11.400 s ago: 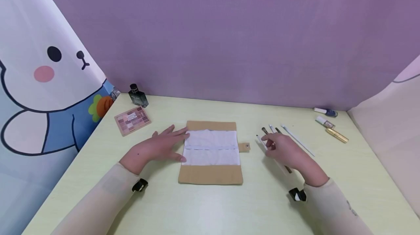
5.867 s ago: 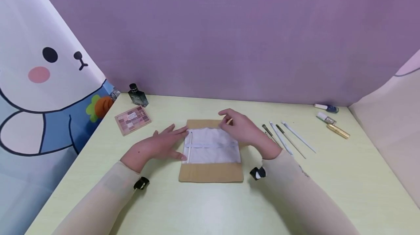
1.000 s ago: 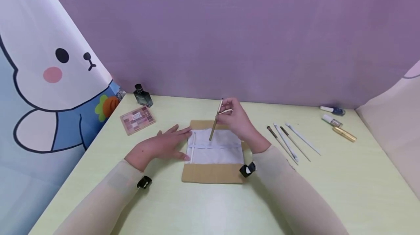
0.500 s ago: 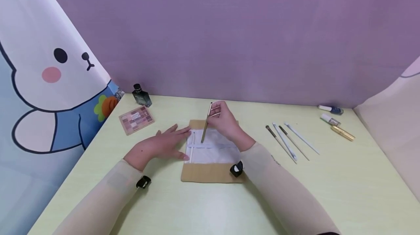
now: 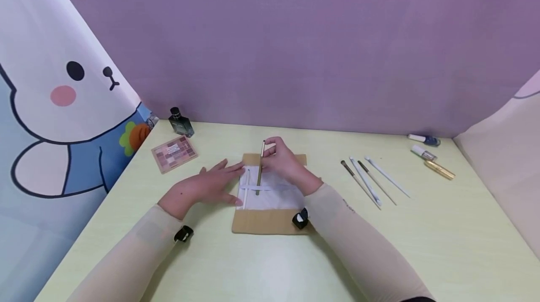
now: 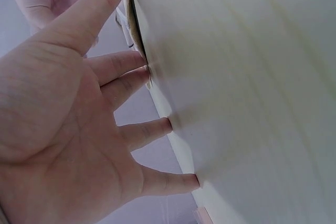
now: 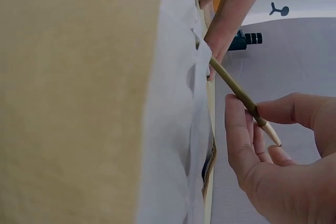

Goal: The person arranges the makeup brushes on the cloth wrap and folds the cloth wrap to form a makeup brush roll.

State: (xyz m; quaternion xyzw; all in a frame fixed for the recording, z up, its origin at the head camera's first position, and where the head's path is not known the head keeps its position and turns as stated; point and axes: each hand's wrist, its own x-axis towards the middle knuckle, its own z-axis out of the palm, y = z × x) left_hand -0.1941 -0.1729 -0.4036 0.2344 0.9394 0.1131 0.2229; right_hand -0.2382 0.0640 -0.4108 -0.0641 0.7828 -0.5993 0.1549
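A tan brush roll with a white lining lies open on the table. My left hand rests flat, and its fingers press the roll's left edge. My right hand pinches the top of a gold-brown brush between thumb and fingers. The brush slants down, its lower end tucked under the lining's elastic band. A white brush sits in the slot just left of it.
Several loose brushes lie to the right of the roll. Two small bottles and a gold tube are at the back right. An eyeshadow palette and a dark perfume bottle stand at the back left.
My right hand has carried the gold-brown brush left and down, from above the roll into the band beside the white brush. The left hand has stayed put.
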